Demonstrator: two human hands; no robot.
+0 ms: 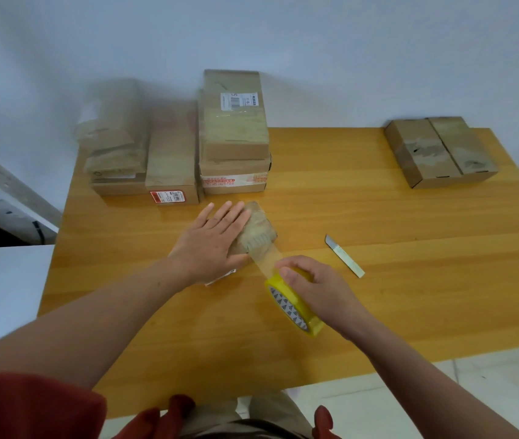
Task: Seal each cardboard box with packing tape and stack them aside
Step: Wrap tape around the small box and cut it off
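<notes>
Leftward, flat fingers [226,214] atop box [259,230].

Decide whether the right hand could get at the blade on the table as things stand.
Likely yes, but not freely: the blade lies close to the right hand with bare table between, yet that hand grips the tape roll, whose strip is stuck to the small box.

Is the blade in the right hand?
No, the right hand grips the tape roll; the blade lies apart on the table.
</notes>
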